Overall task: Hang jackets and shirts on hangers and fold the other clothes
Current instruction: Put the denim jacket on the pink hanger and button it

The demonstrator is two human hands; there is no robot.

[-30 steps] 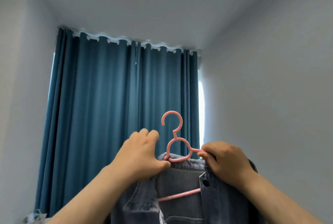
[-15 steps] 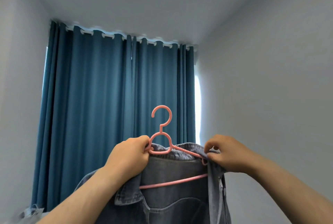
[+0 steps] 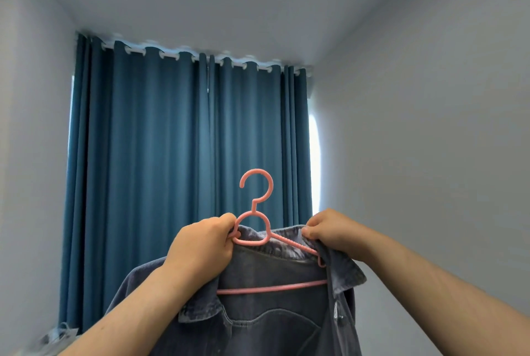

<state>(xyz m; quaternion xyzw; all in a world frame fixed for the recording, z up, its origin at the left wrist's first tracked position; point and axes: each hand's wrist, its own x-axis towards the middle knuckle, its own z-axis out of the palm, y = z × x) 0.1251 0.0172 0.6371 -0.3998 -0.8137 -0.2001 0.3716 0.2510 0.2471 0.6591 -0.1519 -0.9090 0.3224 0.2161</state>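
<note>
A grey-blue denim jacket (image 3: pixel 275 315) hangs on a pink plastic hanger (image 3: pixel 256 200), held up in front of me. The hanger's hook points up and stands free above the collar. My left hand (image 3: pixel 200 244) grips the hanger's left shoulder together with the jacket's collar. My right hand (image 3: pixel 332 229) pinches the collar's right side where it lies over the hanger's right arm. The hanger's lower bar (image 3: pixel 272 288) shows inside the open neck. The jacket's lower part is out of frame.
Shut blue curtains (image 3: pixel 172 169) fill the wall ahead, with a bright slit of window (image 3: pixel 314 160) at their right edge. Plain white walls stand on both sides. A small pale object (image 3: pixel 57 335) lies at the lower left.
The jacket has been pulled wider over the hanger, its left shoulder now spread out. My left hand slid down to the hanger's left shoulder; my right hand still holds the collar.
</note>
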